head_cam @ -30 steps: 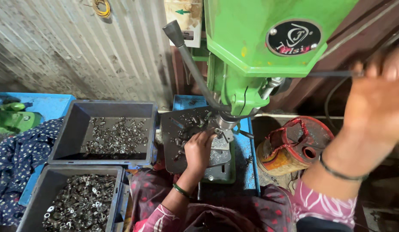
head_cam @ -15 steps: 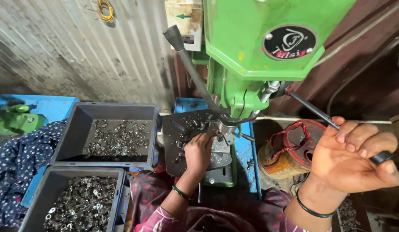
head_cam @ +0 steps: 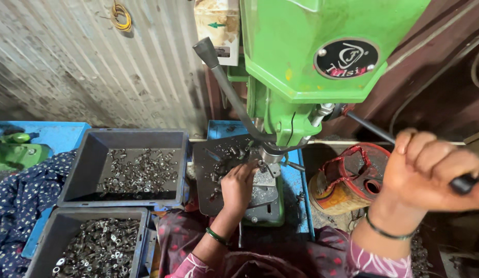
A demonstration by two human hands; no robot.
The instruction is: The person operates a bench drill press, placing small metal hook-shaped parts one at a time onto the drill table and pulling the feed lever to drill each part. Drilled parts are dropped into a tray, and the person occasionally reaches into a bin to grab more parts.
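A green drill press [head_cam: 306,56] stands in front of me over a dark work plate [head_cam: 208,175] strewn with small metal parts. My left hand [head_cam: 238,186] rests on the plate under the spindle, fingers closed on a small metal part I can barely see. My right hand [head_cam: 430,172] is wrapped around the black feed lever [head_cam: 371,127] at the machine's right side, near its knobbed end. A second lever [head_cam: 224,82] sticks up and to the left.
Two grey bins hold small metal parts: one [head_cam: 127,167] left of the plate, another [head_cam: 90,244] nearer me. A red and yellow wound coil [head_cam: 347,177] lies right of the press. Blue patterned cloth [head_cam: 15,206] covers the left. Corrugated sheet wall behind.
My right hand has pulled the feed lever down from high at the right to about mid height. My left hand has stayed at the spindle.
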